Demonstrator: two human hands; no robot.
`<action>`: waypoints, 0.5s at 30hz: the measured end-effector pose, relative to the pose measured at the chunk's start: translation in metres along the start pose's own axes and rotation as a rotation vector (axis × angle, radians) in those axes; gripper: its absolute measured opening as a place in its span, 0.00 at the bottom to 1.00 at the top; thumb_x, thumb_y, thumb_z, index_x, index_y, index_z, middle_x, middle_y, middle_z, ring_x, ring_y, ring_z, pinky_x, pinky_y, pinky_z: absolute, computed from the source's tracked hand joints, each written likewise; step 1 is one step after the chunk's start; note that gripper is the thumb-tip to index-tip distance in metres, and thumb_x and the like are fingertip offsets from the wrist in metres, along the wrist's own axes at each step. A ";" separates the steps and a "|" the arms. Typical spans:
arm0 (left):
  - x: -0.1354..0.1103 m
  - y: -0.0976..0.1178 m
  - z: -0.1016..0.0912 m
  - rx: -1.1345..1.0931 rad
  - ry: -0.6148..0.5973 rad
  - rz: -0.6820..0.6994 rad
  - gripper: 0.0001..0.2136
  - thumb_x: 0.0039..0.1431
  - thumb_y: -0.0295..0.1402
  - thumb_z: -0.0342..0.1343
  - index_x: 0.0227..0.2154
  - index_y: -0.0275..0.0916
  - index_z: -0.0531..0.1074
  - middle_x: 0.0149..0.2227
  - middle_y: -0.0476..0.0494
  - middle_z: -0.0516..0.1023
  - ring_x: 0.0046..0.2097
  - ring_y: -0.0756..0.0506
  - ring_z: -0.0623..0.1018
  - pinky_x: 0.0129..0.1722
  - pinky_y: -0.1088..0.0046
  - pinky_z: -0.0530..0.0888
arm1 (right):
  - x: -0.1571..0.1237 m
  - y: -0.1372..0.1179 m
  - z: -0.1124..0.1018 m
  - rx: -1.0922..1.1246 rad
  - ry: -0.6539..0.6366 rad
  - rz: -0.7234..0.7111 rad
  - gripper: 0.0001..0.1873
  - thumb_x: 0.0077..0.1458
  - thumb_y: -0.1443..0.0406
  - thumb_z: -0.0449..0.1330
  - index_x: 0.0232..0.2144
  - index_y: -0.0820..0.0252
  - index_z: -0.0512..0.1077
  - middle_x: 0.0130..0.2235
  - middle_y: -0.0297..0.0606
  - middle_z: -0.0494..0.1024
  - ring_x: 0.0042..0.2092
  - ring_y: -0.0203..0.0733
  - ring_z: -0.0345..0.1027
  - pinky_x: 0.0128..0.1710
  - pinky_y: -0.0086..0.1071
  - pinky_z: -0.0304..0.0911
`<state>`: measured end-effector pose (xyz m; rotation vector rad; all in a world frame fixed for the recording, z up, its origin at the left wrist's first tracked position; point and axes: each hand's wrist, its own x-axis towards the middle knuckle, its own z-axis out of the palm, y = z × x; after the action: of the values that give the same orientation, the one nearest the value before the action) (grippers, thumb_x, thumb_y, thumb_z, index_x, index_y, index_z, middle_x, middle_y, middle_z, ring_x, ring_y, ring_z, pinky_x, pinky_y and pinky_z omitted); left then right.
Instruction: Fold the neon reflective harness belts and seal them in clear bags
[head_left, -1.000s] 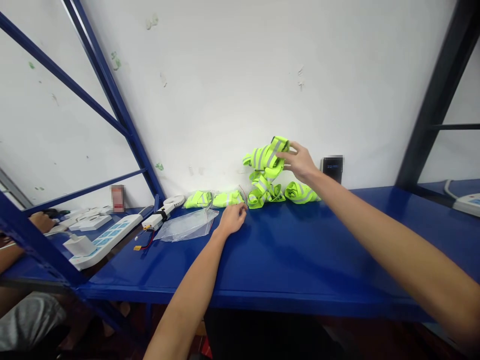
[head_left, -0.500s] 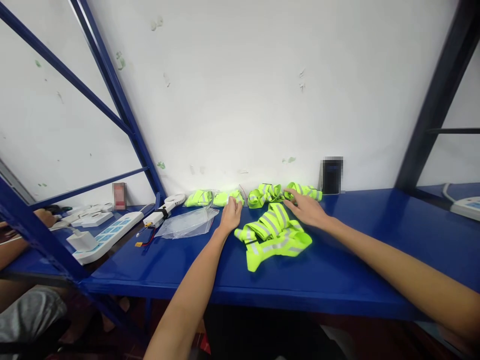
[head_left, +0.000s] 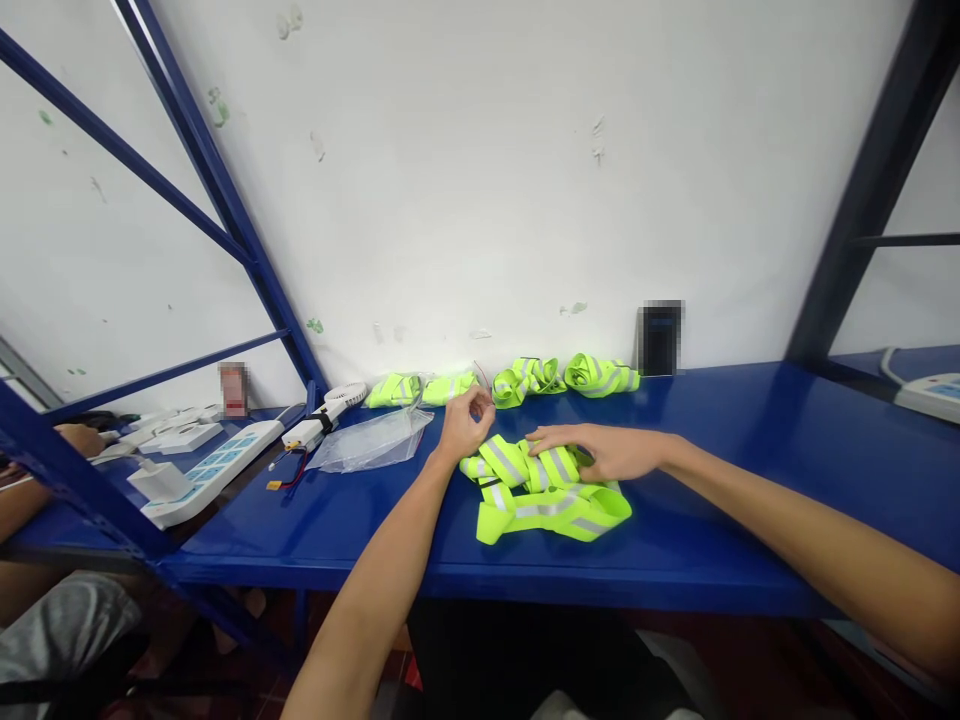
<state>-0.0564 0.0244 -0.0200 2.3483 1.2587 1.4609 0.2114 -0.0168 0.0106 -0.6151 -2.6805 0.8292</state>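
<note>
A neon-yellow reflective strap vest (head_left: pixel 551 495) lies loosely spread on the blue shelf top (head_left: pixel 712 470) in front of me. My right hand (head_left: pixel 600 450) rests flat on its upper part, fingers stretched out to the left. My left hand (head_left: pixel 465 422) hovers at the vest's left end, fingers curled in a loose pinch; what they hold, if anything, I cannot make out. Several folded neon vests (head_left: pixel 559 376) lie in a row against the white wall behind.
A clear plastic bag (head_left: pixel 371 448) lies left of my left hand, next to a small white fan (head_left: pixel 337 400) and a white power strip (head_left: pixel 210 470). A dark device (head_left: pixel 660 338) leans on the wall. Another person's hand (head_left: pixel 75 440) is at far left.
My right hand brought one vest down from the pile at the wall onto the shelf, then slid left over it. My left hand lifted slightly toward the vest's left end.
</note>
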 end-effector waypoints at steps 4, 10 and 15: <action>-0.001 -0.003 0.002 0.092 -0.038 -0.047 0.12 0.63 0.37 0.47 0.26 0.38 0.66 0.20 0.53 0.63 0.25 0.51 0.65 0.29 0.73 0.61 | 0.004 0.000 0.007 -0.099 0.015 -0.010 0.36 0.44 0.72 0.57 0.58 0.50 0.67 0.61 0.39 0.67 0.59 0.53 0.61 0.57 0.47 0.60; 0.003 -0.012 0.012 -0.078 -0.024 -0.236 0.12 0.65 0.39 0.44 0.33 0.39 0.67 0.24 0.52 0.66 0.27 0.50 0.65 0.28 0.75 0.60 | 0.018 0.005 0.008 0.103 0.390 0.057 0.20 0.55 0.65 0.55 0.51 0.56 0.72 0.49 0.41 0.77 0.48 0.50 0.70 0.51 0.46 0.65; 0.001 0.000 0.024 -0.192 0.012 -0.241 0.14 0.66 0.45 0.43 0.43 0.40 0.63 0.23 0.55 0.62 0.24 0.51 0.63 0.28 0.76 0.63 | 0.025 0.024 0.006 0.675 0.774 0.222 0.13 0.58 0.60 0.54 0.42 0.56 0.74 0.39 0.39 0.81 0.40 0.47 0.75 0.41 0.41 0.71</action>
<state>-0.0371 0.0329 -0.0320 1.9929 1.2890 1.4475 0.1953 0.0101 -0.0048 -0.8330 -1.5411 1.1661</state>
